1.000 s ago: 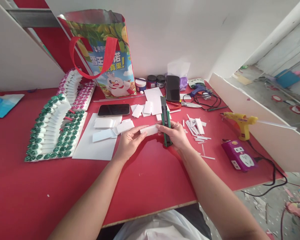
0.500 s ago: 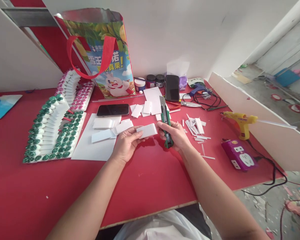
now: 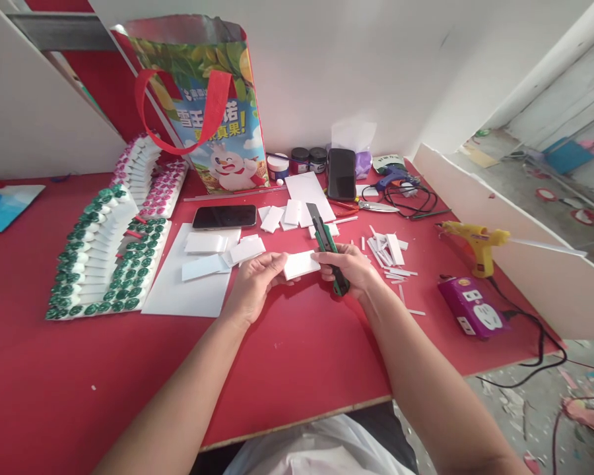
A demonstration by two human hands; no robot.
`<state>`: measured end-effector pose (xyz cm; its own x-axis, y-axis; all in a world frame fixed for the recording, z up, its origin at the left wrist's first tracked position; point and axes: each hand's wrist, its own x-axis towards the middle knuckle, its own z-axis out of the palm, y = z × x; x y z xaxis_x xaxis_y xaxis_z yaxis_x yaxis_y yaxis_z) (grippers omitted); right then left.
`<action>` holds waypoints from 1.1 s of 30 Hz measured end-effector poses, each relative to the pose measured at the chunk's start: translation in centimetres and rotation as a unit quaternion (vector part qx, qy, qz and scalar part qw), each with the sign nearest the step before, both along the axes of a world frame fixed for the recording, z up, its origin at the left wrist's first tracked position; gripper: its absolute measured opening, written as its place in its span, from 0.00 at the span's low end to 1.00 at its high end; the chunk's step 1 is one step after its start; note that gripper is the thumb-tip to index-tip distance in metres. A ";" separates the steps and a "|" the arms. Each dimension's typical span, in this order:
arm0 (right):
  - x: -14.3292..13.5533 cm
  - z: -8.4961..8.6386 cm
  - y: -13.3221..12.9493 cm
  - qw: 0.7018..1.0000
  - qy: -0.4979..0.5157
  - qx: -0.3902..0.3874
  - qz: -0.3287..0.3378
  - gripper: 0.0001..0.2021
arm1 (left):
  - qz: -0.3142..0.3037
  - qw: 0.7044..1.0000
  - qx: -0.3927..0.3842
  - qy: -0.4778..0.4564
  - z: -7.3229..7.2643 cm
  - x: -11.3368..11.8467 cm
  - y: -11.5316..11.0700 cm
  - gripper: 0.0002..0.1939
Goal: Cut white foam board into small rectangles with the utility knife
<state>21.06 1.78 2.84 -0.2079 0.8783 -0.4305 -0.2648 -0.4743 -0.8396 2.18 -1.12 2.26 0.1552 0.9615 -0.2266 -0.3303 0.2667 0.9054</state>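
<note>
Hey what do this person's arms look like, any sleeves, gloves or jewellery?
The left arm and right arm look bare, with no visible sleeves or watch. The left grip and right grip are bare hands, without gloves or visible rings. White clothing shows below.

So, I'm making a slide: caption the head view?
Left hand holding a white rectangular piece, right hand gripping a green-and-black utility knife over a red table.

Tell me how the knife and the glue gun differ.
The knife is green and black; the glue gun is mostly yellow. The knife is held in the right hand, while the glue gun rests on the table. The knife has a bare blade; the glue gun trails a cord. Both are handheld tools.
</note>
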 end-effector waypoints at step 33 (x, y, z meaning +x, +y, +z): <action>0.7 -0.1 0.4 0.999 0.006 0.040 -0.032 0.21 | 0.130 0.946 0.225 0.194 -0.6 -1.1 0.1 0.08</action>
